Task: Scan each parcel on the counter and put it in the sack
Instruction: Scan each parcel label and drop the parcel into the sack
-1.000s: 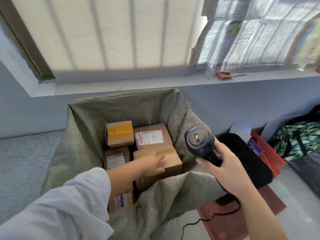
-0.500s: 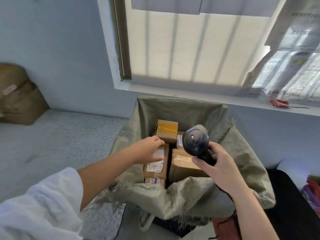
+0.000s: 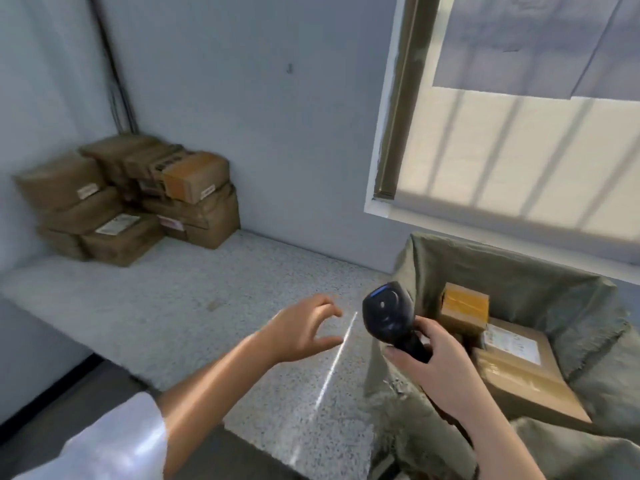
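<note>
A pile of brown cardboard parcels [image 3: 131, 199] with white labels is stacked in the far left corner of the speckled grey counter [image 3: 194, 306]. The grey-green sack [image 3: 540, 299] stands open at the counter's right end, with several parcels [image 3: 519, 368] inside it. My right hand [image 3: 440, 362] grips the handle of a black barcode scanner [image 3: 388, 313], held over the sack's left edge. My left hand [image 3: 304, 327] hovers empty above the counter, fingers loosely spread, far from the pile.
A window [image 3: 519, 133] with a blind runs along the wall behind the sack. Dark cables [image 3: 117, 81] run down the wall corner above the pile. The counter's front edge [image 3: 114, 362] drops to a dark floor at lower left.
My left hand let go of the parcel in the sack and drew out leftward over the counter. The view swung left, bringing the parcel pile into sight. The scanner stays in my right hand.
</note>
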